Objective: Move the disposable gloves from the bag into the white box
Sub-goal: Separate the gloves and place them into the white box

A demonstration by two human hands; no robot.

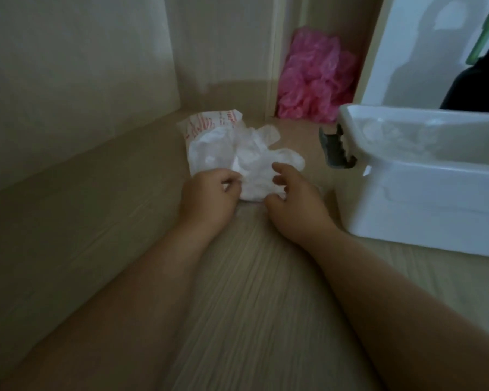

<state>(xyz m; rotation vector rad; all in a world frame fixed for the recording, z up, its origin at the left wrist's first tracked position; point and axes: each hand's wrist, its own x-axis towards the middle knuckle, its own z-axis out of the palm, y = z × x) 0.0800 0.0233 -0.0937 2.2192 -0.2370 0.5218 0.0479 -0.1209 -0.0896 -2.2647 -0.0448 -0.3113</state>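
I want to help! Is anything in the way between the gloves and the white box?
Nothing visible. Only bare wooden surface lies between the gloves and the white box. The box's grey latch sticks out toward them, and its wall needs lifting over. The left hand and right hand are right at the gloves.

Both bare forearms extended forward, near-parallel; left hand (209, 194) palm-down, fingers curled, pinching the gloves (254, 165); right hand (292, 197) just beside it, fingers loosely spread, thumb touching same pile.
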